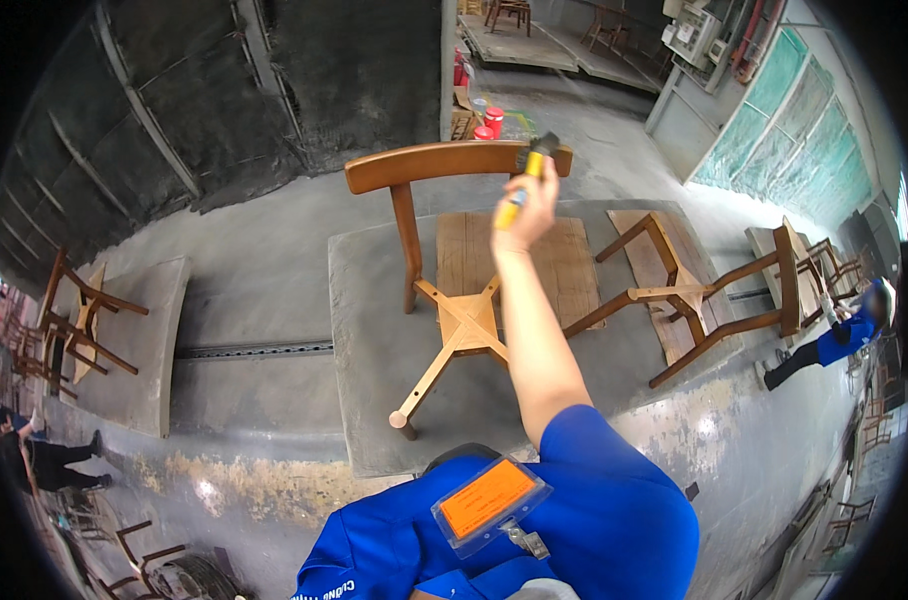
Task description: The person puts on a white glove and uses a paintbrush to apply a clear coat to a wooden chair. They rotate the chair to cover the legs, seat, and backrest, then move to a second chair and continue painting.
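Observation:
My right hand [527, 212] is raised at arm's length, fingers wrapped round a yellow-handled tool with a dark head [515, 208]; blur hides whether that head is a brush. It is at the right end of a curved brown backrest [424, 165], but I cannot tell whether the tool touches it. The backrest belongs to an upright wooden chair frame [406, 235] without a seat panel, showing a pale cross-shaped support [469, 322]. My forearm covers part of the frame's right side. Only the sleeve of my left arm shows; my left hand is out of view.
The chair stands on a grey platform [364, 400] with a wooden board [564, 245]. Another chair frame [729, 285] lies tipped to the right, and one more [74, 310] is at left. People stand at far left and right [846, 335]. A dark panelled wall [174, 90] rises behind.

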{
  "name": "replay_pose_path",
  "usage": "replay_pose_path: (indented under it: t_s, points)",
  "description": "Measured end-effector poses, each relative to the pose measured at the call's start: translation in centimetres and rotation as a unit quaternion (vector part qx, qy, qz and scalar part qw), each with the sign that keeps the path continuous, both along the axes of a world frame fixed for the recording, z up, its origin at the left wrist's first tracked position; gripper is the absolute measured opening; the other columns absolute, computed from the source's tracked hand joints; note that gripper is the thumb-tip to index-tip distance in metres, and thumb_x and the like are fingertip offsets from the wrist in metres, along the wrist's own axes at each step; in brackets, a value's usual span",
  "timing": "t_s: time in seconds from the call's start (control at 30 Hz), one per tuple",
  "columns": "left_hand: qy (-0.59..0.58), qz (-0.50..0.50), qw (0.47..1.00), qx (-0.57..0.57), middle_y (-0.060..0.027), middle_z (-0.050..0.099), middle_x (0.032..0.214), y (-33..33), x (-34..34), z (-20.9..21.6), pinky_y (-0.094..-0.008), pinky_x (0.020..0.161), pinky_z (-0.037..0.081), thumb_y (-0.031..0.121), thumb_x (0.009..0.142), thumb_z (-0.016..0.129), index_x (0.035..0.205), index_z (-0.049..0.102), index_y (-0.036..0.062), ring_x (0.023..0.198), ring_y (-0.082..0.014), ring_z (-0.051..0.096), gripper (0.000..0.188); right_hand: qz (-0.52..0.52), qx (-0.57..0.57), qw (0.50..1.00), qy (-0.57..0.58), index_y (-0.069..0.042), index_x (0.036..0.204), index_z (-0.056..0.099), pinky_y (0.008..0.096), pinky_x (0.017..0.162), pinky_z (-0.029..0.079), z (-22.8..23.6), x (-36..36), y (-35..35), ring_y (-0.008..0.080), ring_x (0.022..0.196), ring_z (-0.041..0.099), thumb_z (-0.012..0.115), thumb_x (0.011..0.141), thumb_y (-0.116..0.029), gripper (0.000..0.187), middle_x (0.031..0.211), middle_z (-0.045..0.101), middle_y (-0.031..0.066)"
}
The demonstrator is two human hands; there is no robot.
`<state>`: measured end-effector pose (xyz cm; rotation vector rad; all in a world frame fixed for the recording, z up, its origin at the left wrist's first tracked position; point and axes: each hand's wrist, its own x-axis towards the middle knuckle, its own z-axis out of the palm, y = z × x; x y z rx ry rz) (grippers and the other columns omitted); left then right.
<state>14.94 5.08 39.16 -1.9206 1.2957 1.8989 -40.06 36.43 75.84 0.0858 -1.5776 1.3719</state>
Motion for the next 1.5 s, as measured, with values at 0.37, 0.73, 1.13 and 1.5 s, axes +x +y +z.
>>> replay_pose_path:
  t_s: [0.37,0.73,1.13,1.5]
  points:
    - [0.152,-0.113,0.982,-0.019,-0.0203,0.076,0.107,-5.1,-8.3,0.7,-0.0367,0.089,0.06,0.06,0.109,0.046,0.128,0.061,-0.0055,0.094,-0.0295,0.074,0.07,0.278,0.033,0.96,-0.017,-0.01,0.074,0.066,0.0435,0.11,0.049,-2.4,-0.1,-7.4,0.036,0.139,0.059,0.067,0.087,-0.001,0.016,0.143,0.066,0.0205]
    - [-0.017,-0.128,0.991,-0.019,-0.0158,0.078,0.103,-8.4,-2.1,-2.3,-0.0398,0.082,0.061,0.057,0.11,0.048,0.124,0.064,-0.0034,0.087,-0.0246,0.075,0.064,0.406,-0.251,0.871,-0.115,-0.005,0.148,0.06,0.0271,0.077,0.055,-2.6,-1.2,-9.4,0.0127,0.099,0.069,0.066,0.09,-0.011,0.059,0.137,0.067,0.0077]
    - [0.049,-0.164,0.985,-0.029,-0.0149,0.078,0.101,-9.9,-4.9,-1.4,-0.0395,0.077,0.06,0.057,0.11,0.048,0.122,0.066,-0.0028,0.084,-0.0239,0.074,0.063,-0.102,-0.014,0.992,0.068,-0.011,0.078,0.067,0.0327,0.083,0.056,-0.1,-2.7,-3.0,0.0184,0.095,0.068,0.069,0.09,-0.005,0.014,0.117,0.071,0.0107]
    - [-0.04,-0.197,0.979,-0.038,-0.0153,0.077,0.1,-9.2,-3.1,-0.6,-0.0394,0.07,0.058,0.057,0.109,0.05,0.119,0.067,-0.0018,0.08,-0.0245,0.074,0.062,0.506,-0.343,0.786,0.092,-0.016,0.088,0.063,0.0452,0.099,0.051,-3.6,1.0,-3.9,0.0284,0.11,0.065,0.072,0.092,0.005,0.023,0.115,0.07,0.008]
